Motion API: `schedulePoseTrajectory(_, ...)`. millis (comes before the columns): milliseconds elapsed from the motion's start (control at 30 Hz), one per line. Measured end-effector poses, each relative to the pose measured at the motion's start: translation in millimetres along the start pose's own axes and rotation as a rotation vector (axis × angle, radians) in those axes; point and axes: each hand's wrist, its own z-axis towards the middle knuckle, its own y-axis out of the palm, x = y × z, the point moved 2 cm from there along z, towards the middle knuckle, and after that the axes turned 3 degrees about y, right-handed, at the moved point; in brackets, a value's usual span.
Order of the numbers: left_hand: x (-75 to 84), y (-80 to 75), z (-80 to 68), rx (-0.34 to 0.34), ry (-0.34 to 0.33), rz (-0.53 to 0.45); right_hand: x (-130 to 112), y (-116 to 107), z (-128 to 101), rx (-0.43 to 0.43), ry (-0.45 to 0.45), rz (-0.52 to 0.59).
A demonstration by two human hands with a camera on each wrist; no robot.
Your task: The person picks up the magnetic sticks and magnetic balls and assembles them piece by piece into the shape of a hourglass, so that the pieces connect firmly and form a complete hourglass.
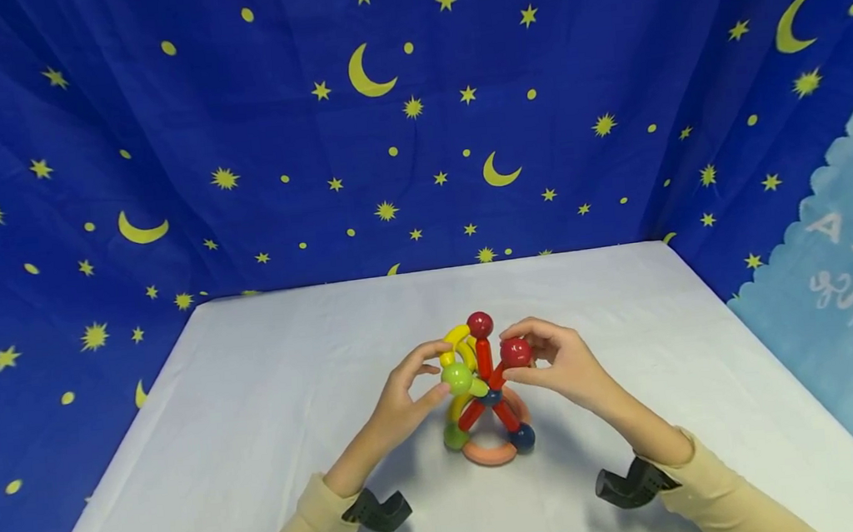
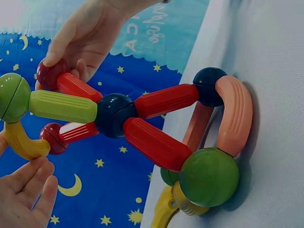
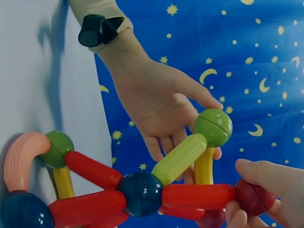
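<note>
Bright, even light, soft shadows on the table (image 1: 256, 396), edges bowed, wrist views sharp.

Person, two bare hands: left hand (image 1: 400, 402), right hand (image 1: 558, 364). Long cream-beige sleeves (image 1: 304, 530), snug cuffs ending at the wrists. One black wrist mount (image 1: 376, 510), angular plastic, at each cuff. No rings or gloves visible.

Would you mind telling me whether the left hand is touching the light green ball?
Touching. In the right wrist view, the left hand lays its thumb on top of the light green ball, with its fingers behind the light green rod.
</note>
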Motion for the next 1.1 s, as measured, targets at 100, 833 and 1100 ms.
schedulePoseTrajectory(100, 0.0, -0.4, 0.4, 0.000, 0.000, 0.000, 2, 0, 2, -0.030, -0.005, -0.026)
schedulePoseTrajectory(833, 0.9, -1.1, -1.3, 0.002, 0.009, -0.011, 107, 19, 63, -0.172, 0.109, -0.011)
schedulePoseTrajectory(1100, 1.6, -0.8, -0.5, -0.012, 0.008, -0.002, 123, 27, 74, -0.231, -0.015, -0.065)
